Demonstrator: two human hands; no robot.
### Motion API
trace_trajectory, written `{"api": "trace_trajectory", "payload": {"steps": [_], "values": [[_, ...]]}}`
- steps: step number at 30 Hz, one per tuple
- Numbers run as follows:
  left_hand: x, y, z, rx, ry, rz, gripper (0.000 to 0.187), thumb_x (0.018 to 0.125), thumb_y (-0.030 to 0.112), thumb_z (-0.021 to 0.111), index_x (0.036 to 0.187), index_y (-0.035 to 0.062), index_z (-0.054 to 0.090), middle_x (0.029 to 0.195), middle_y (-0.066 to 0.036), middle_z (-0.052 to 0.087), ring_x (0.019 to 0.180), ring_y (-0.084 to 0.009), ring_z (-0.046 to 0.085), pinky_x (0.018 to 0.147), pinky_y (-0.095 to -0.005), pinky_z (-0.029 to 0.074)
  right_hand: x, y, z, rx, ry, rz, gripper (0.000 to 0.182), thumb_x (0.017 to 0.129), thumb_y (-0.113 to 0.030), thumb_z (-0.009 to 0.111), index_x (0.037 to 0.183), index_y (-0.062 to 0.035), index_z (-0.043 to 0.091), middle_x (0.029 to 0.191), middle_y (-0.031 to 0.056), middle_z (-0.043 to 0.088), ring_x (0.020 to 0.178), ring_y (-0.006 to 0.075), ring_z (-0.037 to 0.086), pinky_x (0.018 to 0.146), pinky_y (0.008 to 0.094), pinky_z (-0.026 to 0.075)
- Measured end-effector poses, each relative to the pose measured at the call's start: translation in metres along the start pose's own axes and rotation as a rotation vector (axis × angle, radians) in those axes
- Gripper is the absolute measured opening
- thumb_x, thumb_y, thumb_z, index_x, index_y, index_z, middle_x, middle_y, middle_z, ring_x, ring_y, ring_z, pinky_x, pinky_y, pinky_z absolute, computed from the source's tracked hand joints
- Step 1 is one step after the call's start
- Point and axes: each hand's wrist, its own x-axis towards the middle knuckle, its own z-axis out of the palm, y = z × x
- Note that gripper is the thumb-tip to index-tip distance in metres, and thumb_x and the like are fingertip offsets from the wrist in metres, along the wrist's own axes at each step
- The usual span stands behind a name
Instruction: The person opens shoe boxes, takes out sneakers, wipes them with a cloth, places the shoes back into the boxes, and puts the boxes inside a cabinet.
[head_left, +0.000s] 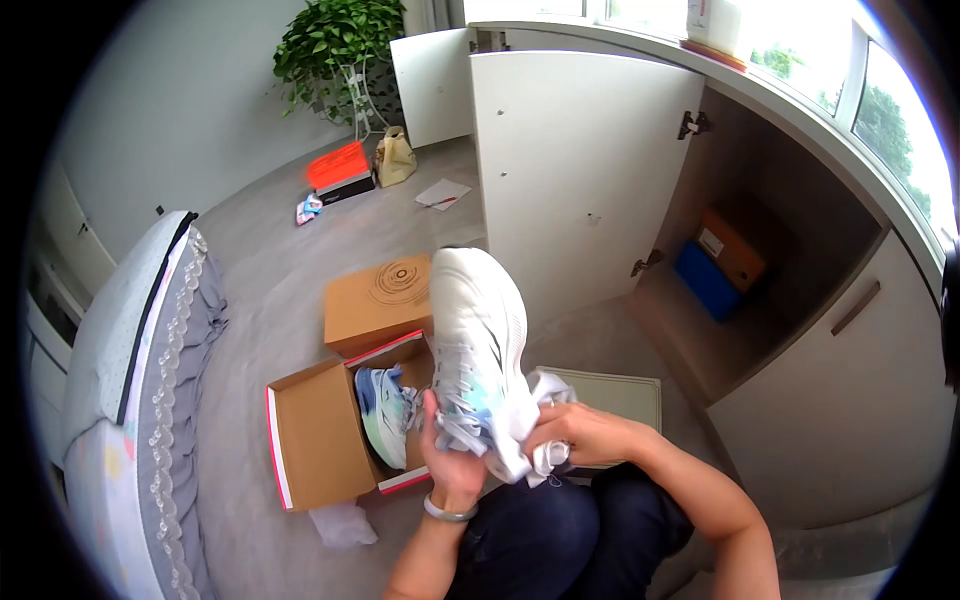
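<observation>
A white sneaker [470, 330] with light blue patches and laces is held up in the middle of the view, toe pointing away. Beneath its left side, my left hand [455, 465], with a bracelet at the wrist, supports the shoe with its fingers round it. My right hand [580, 435] is closed on a crumpled white cloth [550, 458] at the heel end of the shoe. Left of the held shoe, a matching sneaker [385, 415] lies in an open shoebox [320, 435] with red edges.
A closed brown box [375, 300] sits behind the shoebox. An open cabinet door [580, 180] stands ahead; boxes [715, 265] are inside the cabinet. A bed [120, 400] is at left. An orange box [340, 168], bag [396, 158] and plant [335, 50] stand farther back.
</observation>
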Motion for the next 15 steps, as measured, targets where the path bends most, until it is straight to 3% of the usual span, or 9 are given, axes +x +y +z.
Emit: {"api": "trace_trajectory", "payload": {"steps": [1, 3, 4, 5, 7, 9, 13, 14, 15], "values": [[0.0, 0.003, -0.001, -0.12, -0.086, -0.007, 0.043, 0.1, 0.037, 0.046, 0.13, 0.0063, 0.057, 0.127, -0.008, 0.063, 0.118, -0.0238, 0.058, 0.105, -0.0405, 0.041, -0.003, 0.008, 0.001, -0.001, 0.002, 0.003, 0.041, 0.06, 0.012, 0.059, 0.097, -0.0031, 0.068, 0.101, 0.0152, 0.063, 0.105, 0.0344, 0.059, 0.092, 0.0424, 0.045], [-0.004, 0.002, 0.005, -0.05, -0.087, 0.019, 0.041, 0.101, 0.035, 0.047, 0.128, 0.0059, 0.058, 0.127, -0.006, 0.063, 0.118, -0.0219, 0.058, 0.105, -0.0393, 0.041, -0.005, 0.014, -0.007, -0.018, 0.183, 0.044, 0.04, 0.06, 0.013, 0.056, 0.095, -0.0016, 0.068, 0.105, 0.0148, 0.063, 0.105, 0.0343, 0.058, 0.09, 0.0412, 0.046], [-0.004, 0.001, 0.009, -0.031, -0.032, 0.055, 0.043, 0.101, 0.037, 0.045, 0.128, 0.006, 0.057, 0.125, -0.007, 0.064, 0.116, -0.0223, 0.059, 0.102, -0.0388, 0.043, -0.006, 0.01, -0.012, 0.049, 0.316, -0.009, 0.034, 0.064, 0.012, 0.056, 0.093, -0.0006, 0.067, 0.102, 0.0128, 0.064, 0.102, 0.0314, 0.059, 0.09, 0.039, 0.046], [-0.005, 0.001, 0.01, -0.013, 0.025, 0.09, 0.045, 0.102, 0.04, 0.043, 0.128, 0.0061, 0.056, 0.123, -0.007, 0.064, 0.114, -0.0226, 0.059, 0.1, -0.0382, 0.044, -0.005, 0.006, -0.016, 0.044, 0.313, -0.008, 0.034, 0.064, 0.012, 0.056, 0.093, -0.0006, 0.067, 0.102, 0.0128, 0.064, 0.102, 0.0314, 0.059, 0.09, 0.039, 0.046], [-0.004, 0.003, 0.005, -0.06, -0.034, 0.085, 0.044, 0.101, 0.039, 0.045, 0.128, 0.0065, 0.057, 0.122, -0.007, 0.064, 0.112, -0.0224, 0.06, 0.098, -0.0375, 0.045, 0.0, -0.009, -0.027, 0.034, 0.888, -0.181, 0.03, 0.069, 0.009, 0.057, 0.095, -0.0008, 0.066, 0.104, 0.0116, 0.062, 0.101, 0.0279, 0.059, 0.09, 0.0363, 0.046], [-0.004, 0.003, -0.002, -0.106, -0.037, 0.013, 0.042, 0.101, 0.039, 0.046, 0.126, 0.0072, 0.058, 0.121, -0.006, 0.065, 0.11, -0.0215, 0.061, 0.096, -0.0363, 0.046, 0.012, -0.035, -0.038, 0.054, 1.138, -0.172, 0.03, 0.07, 0.008, 0.061, 0.098, -0.0017, 0.066, 0.108, 0.0117, 0.06, 0.102, 0.0261, 0.059, 0.09, 0.0345, 0.046], [-0.011, -0.007, 0.012, 0.056, 0.075, -0.005, 0.039, 0.101, 0.036, 0.047, 0.125, 0.0084, 0.057, 0.121, -0.005, 0.064, 0.112, -0.0206, 0.059, 0.096, -0.0364, 0.045, 0.048, -0.038, -0.026, -0.265, 1.014, -0.199, 0.039, 0.064, 0.011, 0.064, 0.099, -0.0078, 0.064, 0.118, 0.0159, 0.053, 0.109, 0.0342, 0.056, 0.092, 0.0362, 0.045], [-0.007, -0.002, -0.015, -0.061, -0.133, -0.052, 0.04, 0.101, 0.036, 0.046, 0.128, 0.0074, 0.055, 0.123, -0.006, 0.062, 0.116, -0.021, 0.057, 0.098, -0.0382, 0.043, 0.047, -0.035, -0.019, -0.192, 0.884, -0.202, 0.035, 0.065, 0.008, 0.066, 0.095, -0.008, 0.065, 0.113, 0.0153, 0.054, 0.107, 0.0333, 0.056, 0.09, 0.035, 0.045], [-0.008, 0.0, -0.009, -0.06, -0.138, -0.044, 0.04, 0.101, 0.036, 0.046, 0.128, 0.0074, 0.055, 0.123, -0.006, 0.062, 0.116, -0.021, 0.057, 0.098, -0.0382, 0.043, 0.046, -0.034, -0.012, -0.122, 0.751, -0.207, 0.03, 0.065, 0.005, 0.068, 0.092, -0.0083, 0.065, 0.108, 0.0147, 0.054, 0.105, 0.0324, 0.056, 0.089, 0.0338, 0.045]]}}
